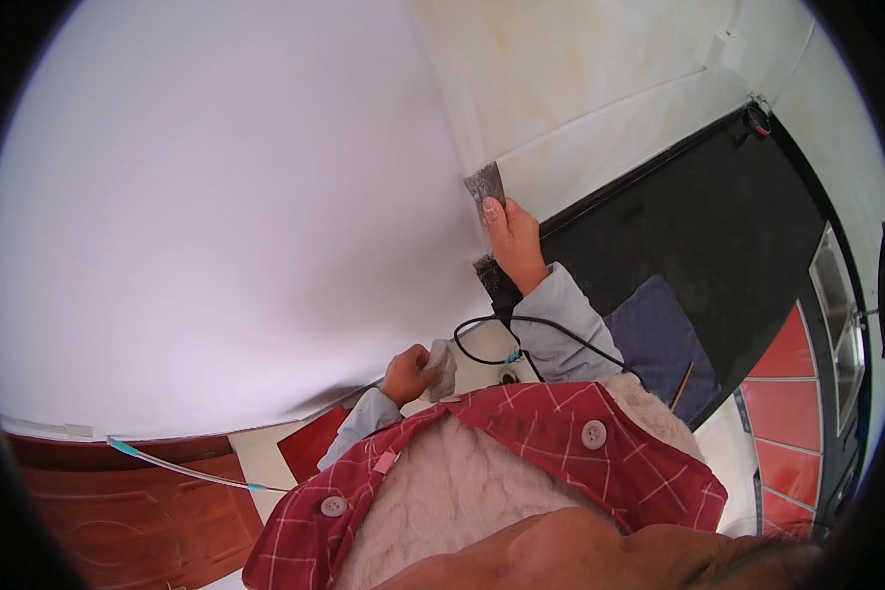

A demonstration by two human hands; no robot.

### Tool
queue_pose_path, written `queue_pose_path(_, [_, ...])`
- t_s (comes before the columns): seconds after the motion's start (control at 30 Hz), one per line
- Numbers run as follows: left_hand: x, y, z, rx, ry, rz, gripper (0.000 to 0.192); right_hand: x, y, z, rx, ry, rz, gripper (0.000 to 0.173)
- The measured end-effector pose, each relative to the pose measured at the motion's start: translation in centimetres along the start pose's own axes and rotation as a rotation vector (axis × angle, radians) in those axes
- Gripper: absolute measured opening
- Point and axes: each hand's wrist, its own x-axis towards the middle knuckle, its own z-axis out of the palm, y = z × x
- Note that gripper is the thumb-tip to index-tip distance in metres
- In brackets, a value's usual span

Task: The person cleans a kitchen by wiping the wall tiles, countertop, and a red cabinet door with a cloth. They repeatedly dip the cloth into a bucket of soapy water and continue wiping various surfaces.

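Note:
My right hand (516, 240) grips a scraper with a wide, worn metal blade (485, 181), the thumb pressed along it. The blade is at the corner between a smooth white wall (236, 206) and a marbled cream wall (582, 66); whether it touches the surface is hard to tell. Pale dust or residue marks the blade and my thumb. Lower down, my left hand (407, 377) holds a crumpled grey cloth (440, 369) close to the wall's lower edge. My fingers partly hide that cloth.
A black countertop (678, 214) runs along the right, carrying a dark blue cloth (660, 339) and a thin wooden stick (682, 385). Red cabinet fronts (782, 413) are below it. A black cord (553, 322) loops past my right sleeve. A reddish wooden door (140, 509) stands lower left.

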Motion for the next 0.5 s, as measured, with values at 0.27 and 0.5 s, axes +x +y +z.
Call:
queue_pose_path(0.27, [-0.5, -0.7, 0.2, -0.108, 0.020, 0.048, 0.032, -6.2, 7.7, -4.1, -0.203, -0.037, 0.071, 0.038])
queue_pose_path(0.5, [-0.6, -0.8, 1.1, -0.118, -0.025, 0.060, 0.031, -6.6, 11.5, -5.3, -0.616, -0.155, 0.146, 0.044])
